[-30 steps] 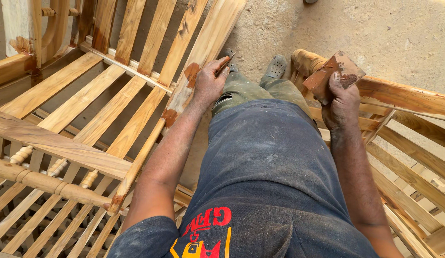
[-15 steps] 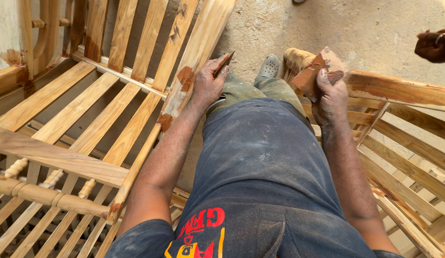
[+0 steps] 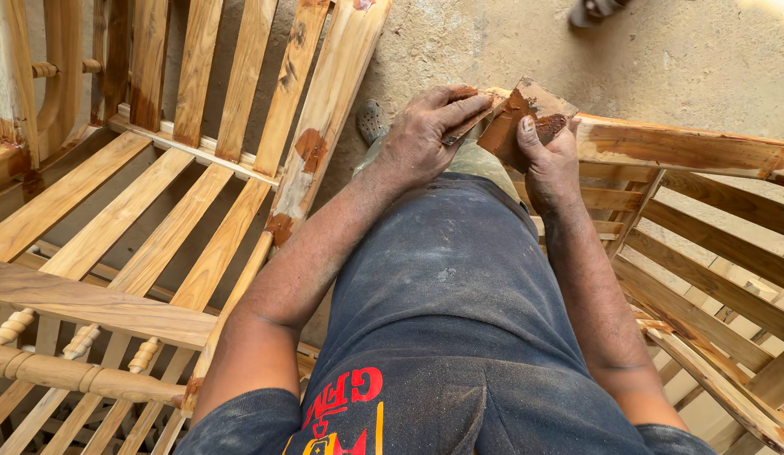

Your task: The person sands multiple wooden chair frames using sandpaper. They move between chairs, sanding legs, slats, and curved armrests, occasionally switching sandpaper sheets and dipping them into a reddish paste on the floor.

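My right hand holds a small flat board smeared with reddish-brown filler, above the end of a wooden rail. My left hand grips a thin scraper blade, mostly hidden under the fingers, and its tip touches the board. Both hands meet over my knees. The slatted wooden frame at my left has reddish-brown filler patches on its nearest slat.
A second slatted wooden frame lies at my right. My grey sandal stands on the concrete floor. Another person's foot shows at the top edge. Turned spindles sit at the lower left.
My left hand left the patched slat and moved right to the board. My right hand brought the board in toward the middle. A hand seen at the far right is out of view.
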The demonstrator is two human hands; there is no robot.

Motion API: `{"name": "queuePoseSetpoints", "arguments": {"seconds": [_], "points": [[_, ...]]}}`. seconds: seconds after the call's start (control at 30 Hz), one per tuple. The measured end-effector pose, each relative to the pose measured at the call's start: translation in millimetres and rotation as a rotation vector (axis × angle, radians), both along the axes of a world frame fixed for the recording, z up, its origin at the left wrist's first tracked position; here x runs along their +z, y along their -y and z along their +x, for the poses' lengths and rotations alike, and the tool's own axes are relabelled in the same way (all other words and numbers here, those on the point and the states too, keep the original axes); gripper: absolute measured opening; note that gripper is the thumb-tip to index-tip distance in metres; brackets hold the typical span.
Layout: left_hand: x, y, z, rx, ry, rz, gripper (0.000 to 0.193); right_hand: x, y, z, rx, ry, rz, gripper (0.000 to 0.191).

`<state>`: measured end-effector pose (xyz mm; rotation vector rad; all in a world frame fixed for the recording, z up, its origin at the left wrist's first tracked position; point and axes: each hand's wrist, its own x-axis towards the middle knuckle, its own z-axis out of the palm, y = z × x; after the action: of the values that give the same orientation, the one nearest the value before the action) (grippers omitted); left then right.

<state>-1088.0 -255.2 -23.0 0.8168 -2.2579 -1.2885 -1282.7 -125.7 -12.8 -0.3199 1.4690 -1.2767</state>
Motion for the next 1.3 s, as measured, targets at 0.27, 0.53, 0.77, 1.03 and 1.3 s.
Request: {"name": "queuePoseSetpoints", "arguments": {"seconds": [0.27, 0.53, 0.77, 1.03, 1.3], "points": [[-3.7, 8.4, -4.4, 0.183, -0.429, 0.972, 0.049, 19.0, 9.9, 4.2, -0.148, 0.3, -0.076, 0.045], [-0.9, 4.4, -7.5, 0.206, -0.541, 0.982, 0.056, 33.1, 28.4, 17.5, -0.249, 0.329, -0.084, 0.044], [3.0, -1.4, -14.6, 0.152, -0.591, 0.969, 0.054, 41.3, 36.8, 24.3, -0.301, 0.319, -0.122, 0.04], [4.9, -2.3, -12.3, 0.096, -0.596, 0.939, 0.052, 38.0, 42.0, 24.1, -0.357, 0.322, -0.092, 0.037], [22.0, 1.0, 1.2, 0.056, -0.405, 0.572, 0.04, 32.7, 52.3, 34.7, -0.318, 0.315, -0.112, 0.034]]}}
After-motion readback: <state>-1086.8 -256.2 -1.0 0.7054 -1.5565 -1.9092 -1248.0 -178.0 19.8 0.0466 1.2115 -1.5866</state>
